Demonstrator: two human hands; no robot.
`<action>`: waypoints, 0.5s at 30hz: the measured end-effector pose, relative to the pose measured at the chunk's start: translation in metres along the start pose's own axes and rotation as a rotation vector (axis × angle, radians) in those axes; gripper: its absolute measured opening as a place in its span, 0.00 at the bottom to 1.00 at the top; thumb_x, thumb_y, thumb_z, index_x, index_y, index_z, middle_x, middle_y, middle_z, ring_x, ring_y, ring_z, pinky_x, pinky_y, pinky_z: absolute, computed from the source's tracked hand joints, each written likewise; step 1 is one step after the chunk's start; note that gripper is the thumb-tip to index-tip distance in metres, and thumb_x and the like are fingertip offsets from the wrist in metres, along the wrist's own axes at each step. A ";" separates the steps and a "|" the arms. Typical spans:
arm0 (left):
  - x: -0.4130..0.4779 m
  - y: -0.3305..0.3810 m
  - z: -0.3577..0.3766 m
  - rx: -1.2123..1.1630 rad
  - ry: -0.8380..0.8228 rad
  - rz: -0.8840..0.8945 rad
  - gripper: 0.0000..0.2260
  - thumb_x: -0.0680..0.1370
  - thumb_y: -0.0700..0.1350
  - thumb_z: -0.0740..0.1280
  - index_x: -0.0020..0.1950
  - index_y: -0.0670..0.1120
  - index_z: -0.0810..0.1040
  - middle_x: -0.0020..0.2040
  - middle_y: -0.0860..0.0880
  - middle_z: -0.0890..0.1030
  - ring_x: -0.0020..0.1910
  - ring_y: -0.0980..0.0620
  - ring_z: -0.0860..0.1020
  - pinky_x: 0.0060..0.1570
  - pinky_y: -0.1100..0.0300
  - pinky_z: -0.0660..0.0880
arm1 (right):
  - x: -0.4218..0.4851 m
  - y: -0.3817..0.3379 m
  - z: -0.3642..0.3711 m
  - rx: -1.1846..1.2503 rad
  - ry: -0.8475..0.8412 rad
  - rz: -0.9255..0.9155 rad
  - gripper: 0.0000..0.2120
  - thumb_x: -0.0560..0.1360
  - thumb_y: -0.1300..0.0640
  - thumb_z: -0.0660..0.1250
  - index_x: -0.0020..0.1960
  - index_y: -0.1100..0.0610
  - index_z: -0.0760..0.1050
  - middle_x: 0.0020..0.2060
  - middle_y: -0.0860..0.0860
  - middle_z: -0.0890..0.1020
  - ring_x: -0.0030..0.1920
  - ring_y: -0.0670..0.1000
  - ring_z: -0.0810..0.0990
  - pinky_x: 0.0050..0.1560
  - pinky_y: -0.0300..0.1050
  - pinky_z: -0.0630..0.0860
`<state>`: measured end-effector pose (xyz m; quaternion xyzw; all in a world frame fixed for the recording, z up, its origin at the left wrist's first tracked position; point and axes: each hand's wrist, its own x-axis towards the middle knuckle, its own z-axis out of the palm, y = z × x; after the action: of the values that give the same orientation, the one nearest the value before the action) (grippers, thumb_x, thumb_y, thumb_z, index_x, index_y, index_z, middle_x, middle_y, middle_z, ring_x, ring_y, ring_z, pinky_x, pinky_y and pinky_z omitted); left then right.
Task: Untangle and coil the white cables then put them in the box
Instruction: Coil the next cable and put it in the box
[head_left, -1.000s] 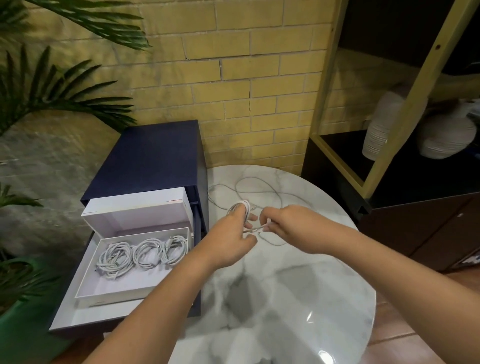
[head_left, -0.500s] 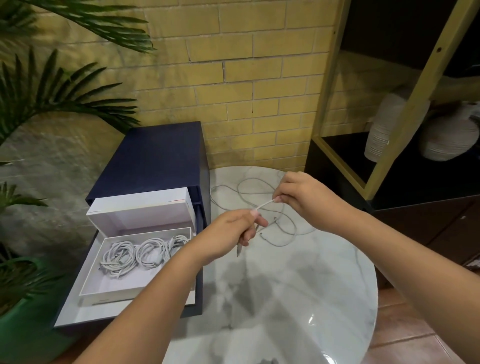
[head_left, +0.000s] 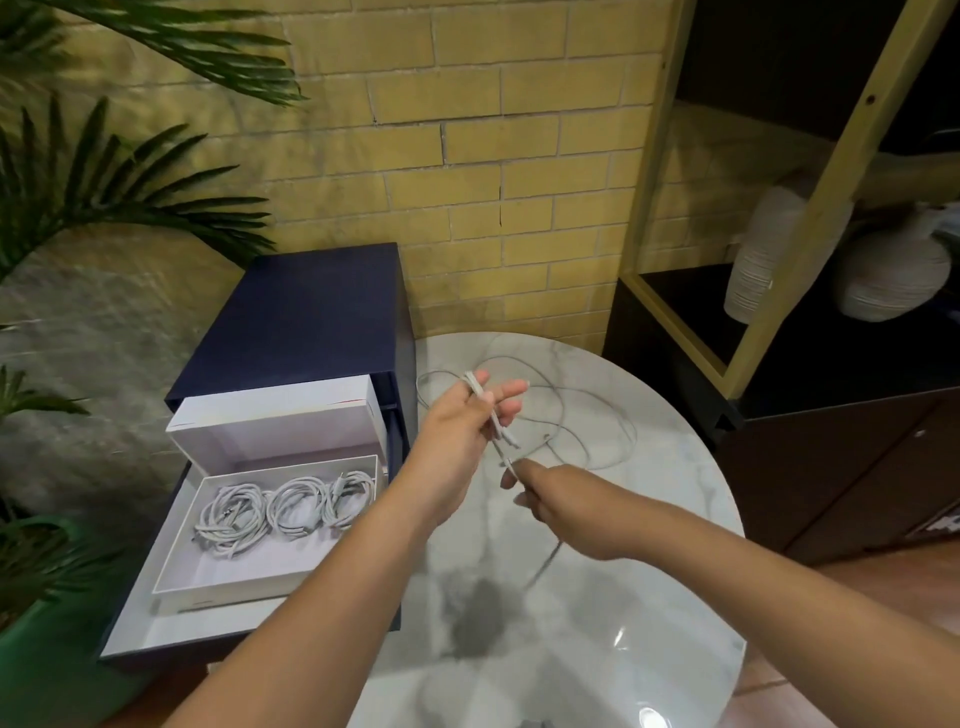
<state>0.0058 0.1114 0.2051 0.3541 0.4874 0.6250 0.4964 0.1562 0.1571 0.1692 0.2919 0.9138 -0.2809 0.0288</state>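
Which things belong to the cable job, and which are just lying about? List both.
Job: loose cable, held by left hand and right hand; coiled cables; white box.
Lying about: vases; palm plant; blue cabinet.

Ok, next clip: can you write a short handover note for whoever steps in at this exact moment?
Left hand: holds a stretch of the white cable across its spread fingers, above the marble table.
Right hand: grips the same cable just below; a tail hangs from it.
The rest of that cable lies in loose loops on the table behind the hands.
Done: three coiled cables lie in the open white box, which sits in the pulled-out drawer of the blue cabinet.
Left: wind this cable into a coil, then put it in the box.
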 end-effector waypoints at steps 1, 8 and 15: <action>0.000 -0.007 -0.002 0.176 -0.008 0.035 0.16 0.84 0.40 0.54 0.72 0.43 0.62 0.53 0.53 0.82 0.54 0.54 0.79 0.60 0.62 0.73 | 0.000 -0.002 -0.002 -0.022 -0.017 -0.009 0.17 0.80 0.63 0.50 0.68 0.54 0.64 0.54 0.51 0.78 0.65 0.43 0.73 0.48 0.35 0.71; 0.001 -0.028 -0.031 1.128 -0.123 0.081 0.06 0.83 0.43 0.54 0.53 0.43 0.68 0.55 0.55 0.80 0.52 0.54 0.77 0.49 0.60 0.74 | -0.006 -0.010 -0.040 -0.310 0.023 -0.039 0.13 0.80 0.63 0.56 0.62 0.53 0.67 0.50 0.44 0.79 0.43 0.45 0.75 0.38 0.40 0.70; -0.005 -0.020 -0.032 0.832 -0.286 -0.217 0.20 0.82 0.57 0.55 0.48 0.47 0.81 0.30 0.55 0.77 0.32 0.54 0.74 0.36 0.60 0.69 | 0.004 0.005 -0.055 -0.347 0.278 -0.178 0.05 0.79 0.53 0.64 0.51 0.52 0.78 0.45 0.47 0.74 0.47 0.49 0.71 0.46 0.47 0.71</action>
<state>-0.0175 0.0993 0.1773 0.5531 0.6580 0.2650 0.4368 0.1621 0.1913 0.2118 0.2369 0.9656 -0.0785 -0.0725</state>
